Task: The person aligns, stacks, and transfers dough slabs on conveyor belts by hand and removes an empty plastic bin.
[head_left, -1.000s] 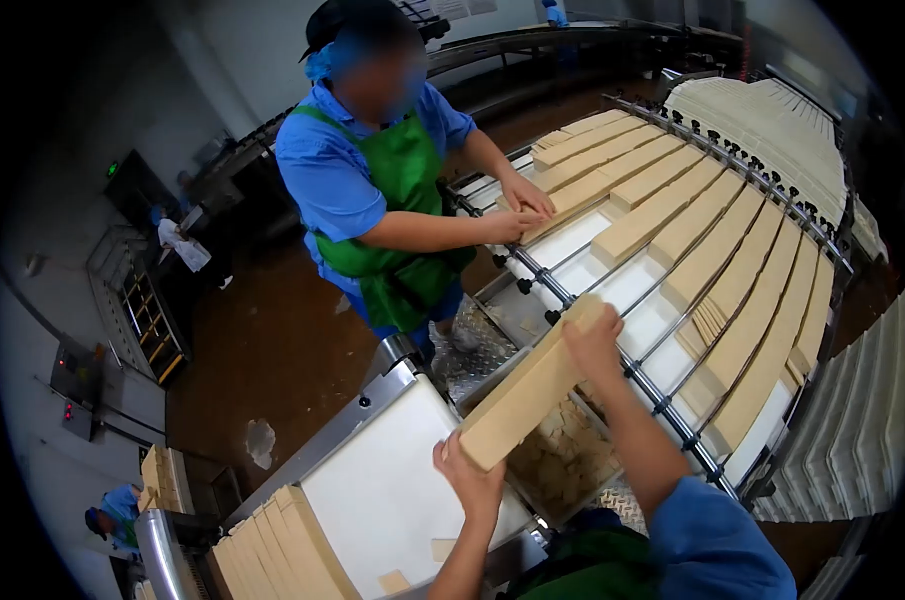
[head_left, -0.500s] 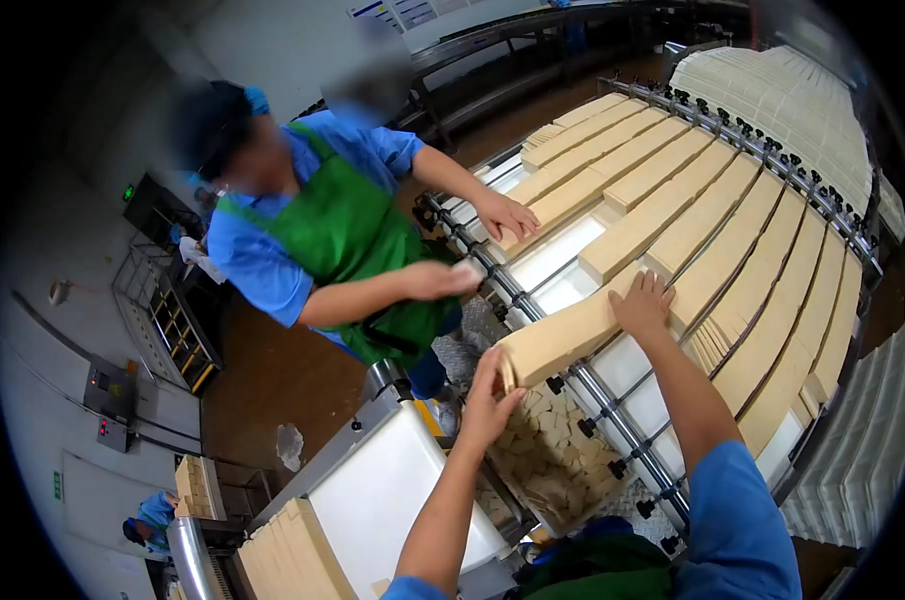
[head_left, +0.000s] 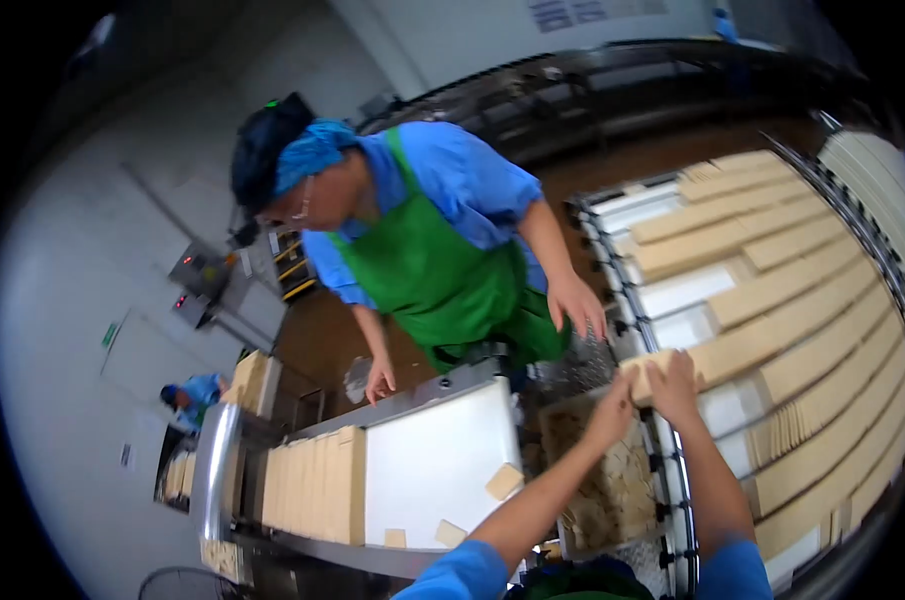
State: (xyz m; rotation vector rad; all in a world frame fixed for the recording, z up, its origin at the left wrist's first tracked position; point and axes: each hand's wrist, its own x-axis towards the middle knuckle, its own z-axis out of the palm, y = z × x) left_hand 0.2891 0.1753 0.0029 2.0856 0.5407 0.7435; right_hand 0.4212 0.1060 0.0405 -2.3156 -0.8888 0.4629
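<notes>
A long pale block of stacked sheets (head_left: 732, 352) lies in a lane of the slatted rack table on the right. Its near end sits between my two hands at the table's front rail. My left hand (head_left: 612, 408) is closed round the left side of that end. Just right of it, my right hand (head_left: 674, 388) grips the same block with bent fingers. More long blocks (head_left: 832, 375) lie in rows beyond and beside it. Some thin pieces (head_left: 787, 430) stand loosely in one lane.
A co-worker in a green apron (head_left: 452, 275) stands across from me. A white conveyor (head_left: 437, 450) carries a row of upright blocks (head_left: 312, 485) and some loose pieces. A bin of broken pieces (head_left: 612, 490) sits between conveyor and rack. Another person (head_left: 194, 395) works at far left.
The block has gone from mid-air above the bin down onto the rack. My hands have come together at its near end. The co-worker has turned from the rack and reaches toward the conveyor.
</notes>
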